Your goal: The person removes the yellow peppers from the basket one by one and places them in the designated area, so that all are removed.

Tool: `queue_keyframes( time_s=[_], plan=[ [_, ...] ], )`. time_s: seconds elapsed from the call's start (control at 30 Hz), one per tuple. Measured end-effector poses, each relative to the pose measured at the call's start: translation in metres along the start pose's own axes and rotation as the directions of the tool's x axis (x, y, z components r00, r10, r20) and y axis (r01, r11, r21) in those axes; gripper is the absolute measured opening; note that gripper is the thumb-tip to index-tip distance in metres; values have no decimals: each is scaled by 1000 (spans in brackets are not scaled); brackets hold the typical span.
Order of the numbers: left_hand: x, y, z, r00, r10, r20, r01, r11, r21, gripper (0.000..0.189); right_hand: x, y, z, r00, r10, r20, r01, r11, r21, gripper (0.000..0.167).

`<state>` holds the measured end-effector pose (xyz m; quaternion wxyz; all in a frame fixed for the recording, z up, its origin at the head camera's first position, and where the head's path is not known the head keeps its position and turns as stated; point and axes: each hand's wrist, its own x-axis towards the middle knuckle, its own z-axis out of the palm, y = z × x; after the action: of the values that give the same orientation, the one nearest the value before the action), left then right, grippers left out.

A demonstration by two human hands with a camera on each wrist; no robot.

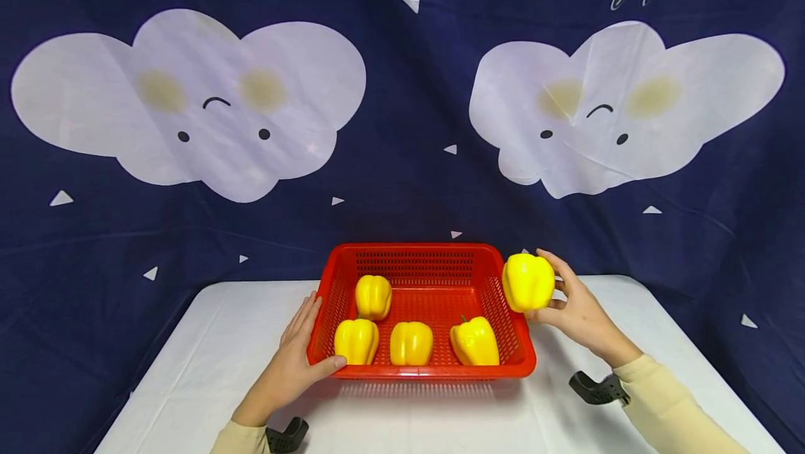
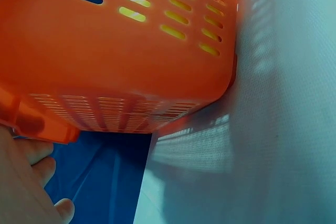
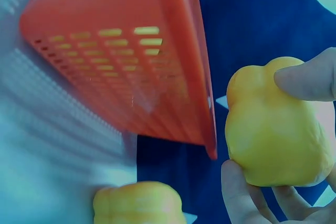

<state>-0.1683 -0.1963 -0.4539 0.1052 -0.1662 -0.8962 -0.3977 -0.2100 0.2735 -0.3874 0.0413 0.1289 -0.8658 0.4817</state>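
A red plastic basket [image 1: 423,371] with slotted walls stands on the table, several yellow bell peppers inside, one of them a bell pepper [image 1: 411,343] at the front middle. My left hand [image 1: 294,363] rests against the basket's left side, fingers extended along the outside and thumb over the front rim. Just over the basket's right rim, my right hand [image 1: 575,307] holds another yellow bell pepper [image 3: 278,124] between thumb and fingers. A further yellow bell pepper [image 3: 137,203] shows outside the basket in the right wrist view, partly cut off by the frame edge.
A white cloth covers the table [image 1: 214,356]. Behind it hangs a dark blue curtain [image 1: 415,126] printed with pale clouds and small triangles. Dark bands [image 1: 597,389] are strapped at both wrists, beside cream sleeves.
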Motion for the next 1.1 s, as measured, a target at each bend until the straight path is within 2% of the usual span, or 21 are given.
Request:
queue_keyframes(
  time_s=[0.77,1.1],
  plan=[
    [-1,1,0,1000,-8,1,8,1000,-11,105,-4,32,-26,998,-13,-55,9,998,-65,102],
    [0,2,0,1000,-6,2,6,1000,-13,105,-3,42,-37,998,29,-58,-33,997,-71,104]
  ],
)
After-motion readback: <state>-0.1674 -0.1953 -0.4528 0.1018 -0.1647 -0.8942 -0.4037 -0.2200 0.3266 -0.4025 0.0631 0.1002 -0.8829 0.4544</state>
